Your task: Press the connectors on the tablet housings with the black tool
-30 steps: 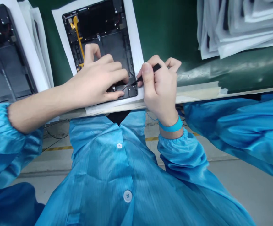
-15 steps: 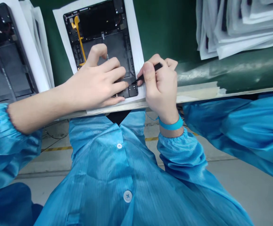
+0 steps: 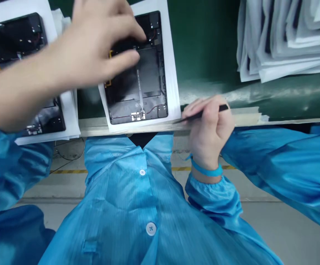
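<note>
An opened tablet housing (image 3: pixel 150 86) lies on a white sheet (image 3: pixel 173 73) in front of me, its dark interior and small circuit board facing up. Above its upper left part is my left hand (image 3: pixel 101 40), blurred by motion, with thumb and fingers apart and nothing between them. Whether it touches the housing I cannot tell. My right hand (image 3: pixel 211 129) is closed around slim black tweezers (image 3: pixel 195 115) at the table edge. Their tip points left, just off the sheet's lower right corner. A blue band (image 3: pixel 208 171) circles my right wrist.
At left, a second opened tablet housing (image 3: pixel 49 119) rests on white sheets, partly hidden by my left forearm. A stack of white sheets with dark parts between them (image 3: pixel 287 55) stands at the back right. Blue-clothed legs of another person (image 3: pixel 281 158) are close on my right.
My left hand has lifted off the housing's lower part and moved up. My right hand has drawn the tweezers away from the lower right corner, towards me and right.
</note>
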Available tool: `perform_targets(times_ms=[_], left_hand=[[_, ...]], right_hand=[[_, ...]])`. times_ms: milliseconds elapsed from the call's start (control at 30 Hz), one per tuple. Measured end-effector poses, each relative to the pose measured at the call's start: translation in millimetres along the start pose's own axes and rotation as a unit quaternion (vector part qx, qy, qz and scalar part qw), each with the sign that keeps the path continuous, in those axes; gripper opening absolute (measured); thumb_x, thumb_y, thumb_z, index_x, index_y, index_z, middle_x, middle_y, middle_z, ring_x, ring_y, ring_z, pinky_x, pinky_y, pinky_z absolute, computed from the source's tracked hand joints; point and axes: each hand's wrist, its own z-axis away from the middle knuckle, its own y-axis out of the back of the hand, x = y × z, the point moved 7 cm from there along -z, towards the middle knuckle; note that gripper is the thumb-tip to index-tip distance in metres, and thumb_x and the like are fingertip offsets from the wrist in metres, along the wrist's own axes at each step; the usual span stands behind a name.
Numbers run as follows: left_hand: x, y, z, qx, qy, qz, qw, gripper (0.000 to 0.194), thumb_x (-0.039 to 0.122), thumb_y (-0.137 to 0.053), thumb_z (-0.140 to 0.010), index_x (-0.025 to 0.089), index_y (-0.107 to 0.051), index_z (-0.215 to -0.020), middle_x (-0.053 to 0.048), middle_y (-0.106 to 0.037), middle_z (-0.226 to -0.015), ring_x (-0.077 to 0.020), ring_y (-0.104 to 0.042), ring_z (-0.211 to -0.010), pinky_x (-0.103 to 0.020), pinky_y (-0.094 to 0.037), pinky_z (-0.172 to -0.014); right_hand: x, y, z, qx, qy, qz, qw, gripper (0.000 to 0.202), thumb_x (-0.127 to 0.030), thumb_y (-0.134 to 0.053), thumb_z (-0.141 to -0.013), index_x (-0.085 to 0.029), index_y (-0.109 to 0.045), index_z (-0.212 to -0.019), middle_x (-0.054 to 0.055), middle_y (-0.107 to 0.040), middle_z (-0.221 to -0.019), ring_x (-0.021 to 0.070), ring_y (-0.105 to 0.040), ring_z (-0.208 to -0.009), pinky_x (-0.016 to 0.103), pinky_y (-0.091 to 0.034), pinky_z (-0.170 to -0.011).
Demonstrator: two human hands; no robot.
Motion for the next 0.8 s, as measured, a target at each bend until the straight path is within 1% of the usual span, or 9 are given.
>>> perform_targets(times_ms=[100,167,300,367,433,533,633,700,800], left_hand=[[-42,19.3,-9,-0.044,0.105,-0.044,0.993,0.101,0.071,-0.037,-0.098,0.002,-0.06,-0.167,-0.017,-0.056,-0.164,-0.0488,-0.039,-0.168,-0.059,-0.025,-0.138],[-65,20.3,-12,-0.088,0.152,-0.074,0.982,0.096,0.061,-0.04,-0.1,-0.002,-0.053,-0.172,-0.019,-0.056,-0.165,-0.0503,-0.042,-0.168,-0.058,-0.03,-0.139],[-88,18.8,-19,-0.103,0.179,-0.088,0.974,0.07,0.033,-0.053,-0.109,-0.002,-0.055,-0.17,-0.026,-0.053,-0.169,-0.0539,-0.047,-0.164,-0.062,-0.034,-0.139],[-93,21.2,-23,-0.094,0.188,-0.096,0.973,0.068,0.035,-0.058,-0.11,0.0,-0.057,-0.169,-0.029,-0.05,-0.171,-0.0557,-0.047,-0.163,-0.065,-0.035,-0.138],[-99,24.3,-27,-0.092,0.204,-0.104,0.969,0.071,0.037,-0.063,-0.109,0.005,-0.057,-0.171,-0.027,-0.048,-0.174,-0.0513,-0.05,-0.16,-0.061,-0.038,-0.137],[-114,25.2,-33,-0.115,0.237,-0.109,0.959,0.078,0.045,-0.071,-0.101,0.016,-0.059,-0.172,-0.017,-0.067,-0.159,-0.0387,-0.065,-0.14,-0.047,-0.051,-0.123],[-133,21.7,-38,-0.146,0.251,-0.078,0.954,0.076,0.055,-0.078,-0.086,0.026,-0.075,-0.156,-0.009,-0.081,-0.124,-0.0337,-0.071,-0.115,-0.042,-0.055,-0.104],[-141,18.7,-38,-0.166,0.25,-0.036,0.953,0.065,0.057,-0.08,-0.078,0.028,-0.086,-0.135,-0.008,-0.081,-0.108,-0.0319,-0.069,-0.107,-0.042,-0.053,-0.1],[-142,18.8,-28,-0.175,0.25,0.03,0.952,0.049,0.056,-0.08,-0.072,0.027,-0.089,-0.11,-0.005,-0.079,-0.099,-0.0285,-0.065,-0.104,-0.04,-0.051,-0.098]], right_hand=[[-14,1,22,0.001,0.02,-0.089,0.996,0.041,-0.049,-0.067,-0.115,-0.026,-0.072,-0.082,-0.001,-0.061,-0.071,0.0174,-0.058,-0.065,0.036,-0.044,-0.063],[-15,-2,33,-0.03,0.002,-0.101,0.994,0.041,-0.047,-0.065,-0.116,-0.026,-0.074,-0.082,-0.001,-0.062,-0.069,0.0179,-0.06,-0.064,0.035,-0.046,-0.063],[-12,0,49,-0.066,-0.021,-0.059,0.996,0.042,-0.05,-0.063,-0.117,-0.025,-0.075,-0.086,0.0,-0.069,-0.075,0.0168,-0.065,-0.071,0.034,-0.049,-0.069],[-6,-4,56,-0.093,-0.054,-0.064,0.992,0.043,-0.051,-0.062,-0.117,-0.024,-0.075,-0.086,0.0,-0.07,-0.076,0.0169,-0.066,-0.072,0.034,-0.05,-0.071],[3,-13,67,-0.133,-0.105,-0.087,0.982,0.047,-0.056,-0.062,-0.117,-0.024,-0.074,-0.084,0.001,-0.07,-0.075,0.0178,-0.067,-0.073,0.034,-0.05,-0.071],[18,-35,87,-0.186,-0.179,-0.117,0.959,0.053,-0.065,-0.061,-0.114,-0.025,-0.073,-0.081,0.001,-0.07,-0.074,0.0184,-0.066,-0.072,0.035,-0.051,-0.072],[32,-53,99,-0.185,-0.224,-0.124,0.949,0.056,-0.07,-0.063,-0.111,-0.025,-0.074,-0.079,0.002,-0.073,-0.081,0.0193,-0.068,-0.08,0.036,-0.054,-0.081],[37,-61,102,-0.162,-0.245,-0.143,0.945,0.056,-0.073,-0.067,-0.107,-0.025,-0.076,-0.079,0.005,-0.078,-0.093,0.021,-0.072,-0.092,0.037,-0.058,-0.091],[42,-67,102,-0.128,-0.28,-0.184,0.933,0.053,-0.076,-0.078,-0.099,-0.026,-0.082,-0.082,0.006,-0.083,-0.107,0.025,-0.077,-0.113,0.042,-0.062,-0.108]])
